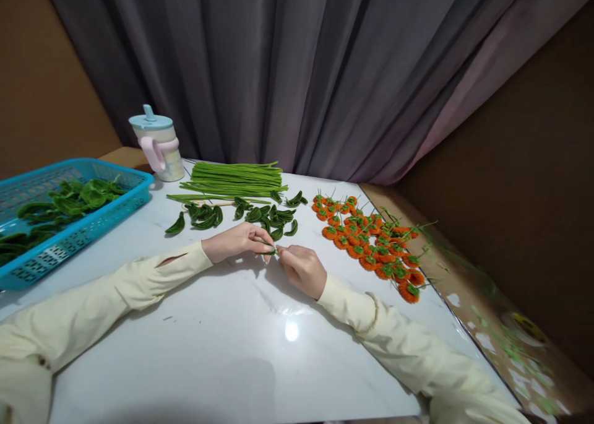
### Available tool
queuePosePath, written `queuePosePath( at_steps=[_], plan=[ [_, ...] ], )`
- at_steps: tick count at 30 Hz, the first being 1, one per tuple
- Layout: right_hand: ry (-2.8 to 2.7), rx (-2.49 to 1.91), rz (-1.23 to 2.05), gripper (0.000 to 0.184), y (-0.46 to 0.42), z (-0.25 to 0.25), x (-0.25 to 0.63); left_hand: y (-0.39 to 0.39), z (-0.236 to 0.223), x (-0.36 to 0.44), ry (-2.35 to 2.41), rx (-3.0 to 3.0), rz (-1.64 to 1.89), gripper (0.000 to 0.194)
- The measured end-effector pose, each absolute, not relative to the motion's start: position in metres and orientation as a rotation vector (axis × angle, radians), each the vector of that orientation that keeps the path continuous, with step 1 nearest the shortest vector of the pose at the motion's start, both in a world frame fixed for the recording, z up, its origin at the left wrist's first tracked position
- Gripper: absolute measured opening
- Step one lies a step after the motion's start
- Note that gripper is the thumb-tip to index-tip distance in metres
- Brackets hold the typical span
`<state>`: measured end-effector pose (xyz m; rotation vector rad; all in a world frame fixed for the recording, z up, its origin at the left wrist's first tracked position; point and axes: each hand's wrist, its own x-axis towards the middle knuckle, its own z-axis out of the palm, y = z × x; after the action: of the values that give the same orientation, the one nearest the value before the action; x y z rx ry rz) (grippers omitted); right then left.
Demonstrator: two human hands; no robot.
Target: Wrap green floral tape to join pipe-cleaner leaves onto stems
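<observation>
- A grey curtain [241, 71] hangs on the far side of our white table [223, 350].
- Our left hand [241, 241] pinches a fuzzy green leaf [269, 251], just nearer than the loose leaves [204, 216].
- Our right hand [304, 269] is closed at its right end; we can't tell what it pinches.
- We should hold softly, close to the end, so it won't bend.

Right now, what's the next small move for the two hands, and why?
Probably a light pinch-and-twist by the bare right hand, while the bare left hand steadies the dark green, slender, leaf-like piece: the left fingers hold it, and the right fingertips sit close at its end.
</observation>
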<state>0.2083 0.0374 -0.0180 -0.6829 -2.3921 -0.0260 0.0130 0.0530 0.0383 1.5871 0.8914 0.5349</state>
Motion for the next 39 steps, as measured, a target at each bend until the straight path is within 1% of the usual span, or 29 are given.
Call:
queuePosePath(
  at_steps=[5,12,17,21,24,28,30,34,36,39],
  plan=[
    [-2.419,-0.631,-0.210,0.020,0.037,-0.017,0.208,0.053,0.044,0.012,0.905,1.562,0.468,0.011],
    [-2.410,-0.660,-0.346,0.022,0.036,-0.018,0.206,0.055,0.043,0.011,0.983,1.346,0.385,0.009],
    [-2.411,-0.531,-0.450,0.022,0.037,-0.014,0.208,0.056,0.037,0.011,0.977,1.150,0.365,0.011],
    [-2.393,-0.449,-0.484,0.020,0.040,-0.016,0.209,0.055,0.037,0.014,0.958,1.071,0.353,0.020],
    [-2.396,-0.495,-0.402,0.020,0.043,-0.020,0.210,0.054,0.041,0.014,1.027,1.274,0.349,0.028],
    [-2.371,-0.580,-0.243,0.018,0.045,-0.022,0.211,0.051,0.051,0.013,1.123,1.789,0.419,0.034],
    [-2.340,-0.635,-0.151,0.018,0.045,-0.022,0.210,0.048,0.055,0.012,1.049,2.045,0.448,0.032],
    [-2.291,-0.711,0.050,0.016,0.044,-0.018,0.209,0.041,0.053,0.011,0.964,2.530,0.455,0.022],
    [-2.283,-0.711,0.134,0.014,0.044,-0.017,0.208,0.039,0.050,0.011,0.955,2.653,0.454,0.020],
    [-2.283,-0.697,0.218,0.012,0.044,-0.016,0.207,0.040,0.049,0.011,0.914,2.675,0.424,0.019]
  ],
)
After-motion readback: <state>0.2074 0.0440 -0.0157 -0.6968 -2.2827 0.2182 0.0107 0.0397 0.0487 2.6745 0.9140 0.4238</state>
